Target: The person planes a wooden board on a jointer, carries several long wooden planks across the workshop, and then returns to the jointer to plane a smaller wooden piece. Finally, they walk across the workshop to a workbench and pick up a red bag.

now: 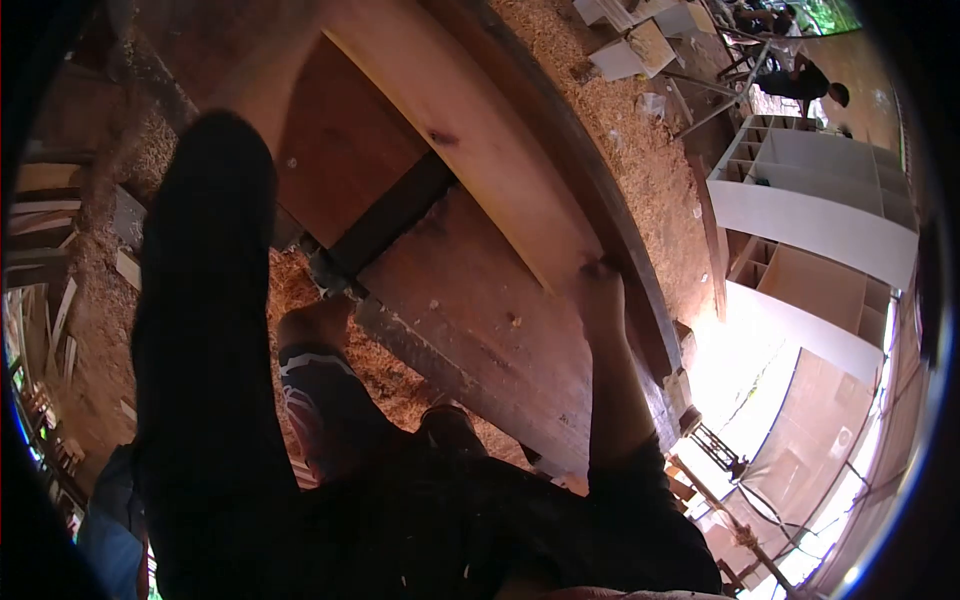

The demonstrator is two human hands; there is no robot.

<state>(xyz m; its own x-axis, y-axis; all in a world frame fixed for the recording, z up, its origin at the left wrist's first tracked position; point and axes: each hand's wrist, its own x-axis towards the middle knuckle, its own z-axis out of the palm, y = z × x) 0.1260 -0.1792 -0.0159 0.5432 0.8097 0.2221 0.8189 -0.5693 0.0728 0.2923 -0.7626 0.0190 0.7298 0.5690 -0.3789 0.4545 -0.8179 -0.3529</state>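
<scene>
A long pale wooden plank (475, 150) with a dark knot lies lengthwise across a brown workbench (470, 290). At its near right end is my right hand (598, 290), its fingers apparently curled over the end of the wood. My left arm, in a black sleeve, reaches toward the plank's far end at the top. There my left hand (300, 35) is blurred and dim, so its fingers do not show clearly. A dark bar (395, 215) crosses the bench top beneath the plank.
Wood shavings (640, 170) cover the floor. White cabinet carcasses (810, 190) stand at right, and a person (800, 85) is behind them. Stacked timber (45, 215) lies at left. A dark raised edge (600, 190) runs along the bench's far side.
</scene>
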